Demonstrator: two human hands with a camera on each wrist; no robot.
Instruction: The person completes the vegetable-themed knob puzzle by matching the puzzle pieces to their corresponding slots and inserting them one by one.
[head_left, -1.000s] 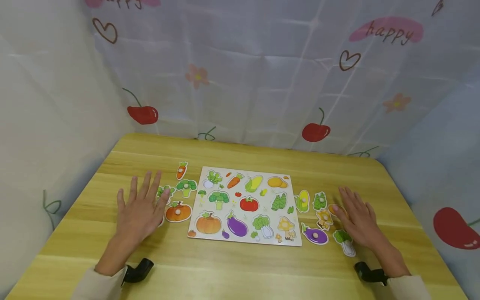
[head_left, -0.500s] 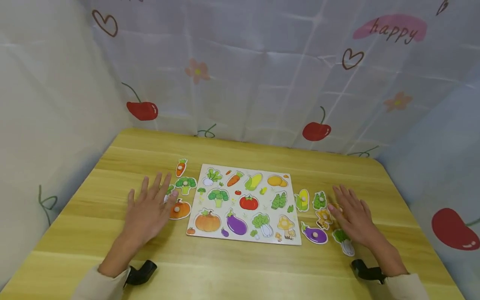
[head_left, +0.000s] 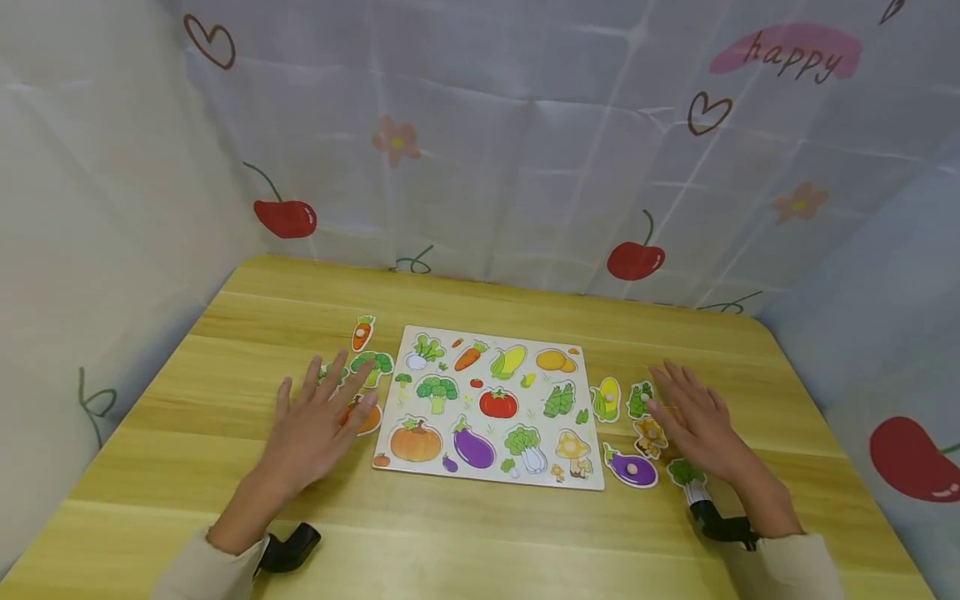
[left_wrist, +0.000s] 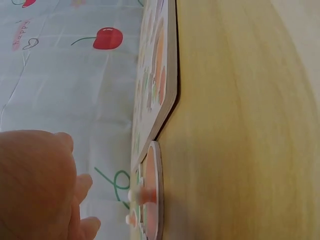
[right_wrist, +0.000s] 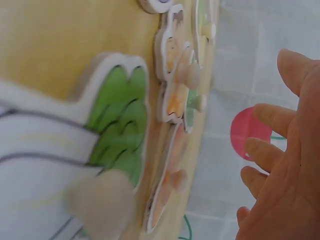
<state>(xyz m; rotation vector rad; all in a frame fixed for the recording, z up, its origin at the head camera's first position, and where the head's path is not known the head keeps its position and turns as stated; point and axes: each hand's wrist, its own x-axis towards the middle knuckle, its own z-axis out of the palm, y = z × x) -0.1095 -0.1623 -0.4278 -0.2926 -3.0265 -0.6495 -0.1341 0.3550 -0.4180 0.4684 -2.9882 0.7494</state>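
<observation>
A wooden vegetable puzzle board [head_left: 498,408] lies mid-table, with vegetable pictures across it. My left hand [head_left: 311,433], fingers straight and spread, hovers over knobbed pieces left of the board. It partly covers the pumpkin piece [head_left: 369,417] and the broccoli piece [head_left: 375,367]; the left wrist view shows it apart from the pumpkin's knob [left_wrist: 145,195]. My right hand [head_left: 701,425] is held extended above the pieces on the right, holding nothing. Under it lie the bok choy piece [head_left: 686,472] and an orange piece [right_wrist: 164,187], the latter hidden in the head view.
A carrot piece [head_left: 363,332] lies at the board's upper left. To its right lie corn [head_left: 606,402], green asparagus-like [head_left: 639,402], mushroom [head_left: 650,437] and eggplant [head_left: 630,468] pieces. A printed curtain [head_left: 487,167] hangs behind the table [head_left: 450,533]. Both wrists carry black mounts [head_left: 291,548].
Both hands have moved inward toward the board. The left now covers more of the pumpkin and broccoli pieces; the right hides the orange piece. No puzzle piece has been picked up.
</observation>
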